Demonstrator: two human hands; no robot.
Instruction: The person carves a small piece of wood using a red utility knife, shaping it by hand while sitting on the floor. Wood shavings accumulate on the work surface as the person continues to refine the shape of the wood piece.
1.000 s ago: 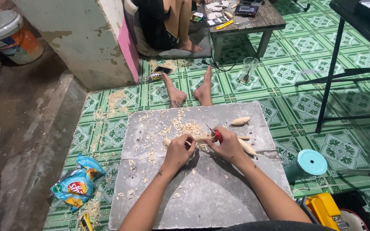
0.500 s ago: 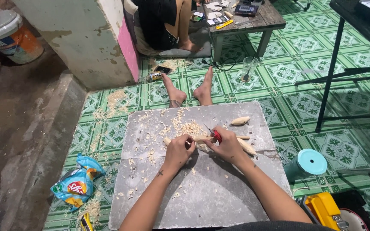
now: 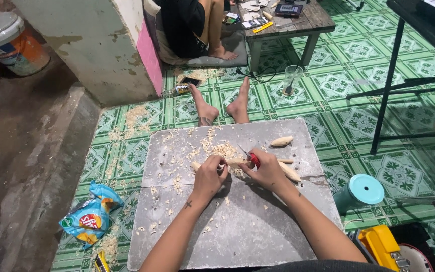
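Observation:
My left hand (image 3: 209,177) grips a pale wooden piece (image 3: 231,162) over the grey board (image 3: 247,226) on my lap. My right hand (image 3: 266,171) holds a red-handled knife (image 3: 250,157), its blade resting against the wood. Light wood shavings (image 3: 216,147) are scattered over the far part of the board. Two more carved wooden pieces lie on the board: one (image 3: 282,141) beyond my right hand, another (image 3: 290,172) just right of it. My bare feet (image 3: 222,108) stick out past the board's far edge.
A snack bag (image 3: 89,216) lies left of the board. A teal-lidded cup (image 3: 359,192) and a yellow tool (image 3: 378,245) sit at right. Another person (image 3: 192,25) sits by a low table (image 3: 288,17). A bucket (image 3: 11,43) stands far left, a black stand (image 3: 393,80) at right.

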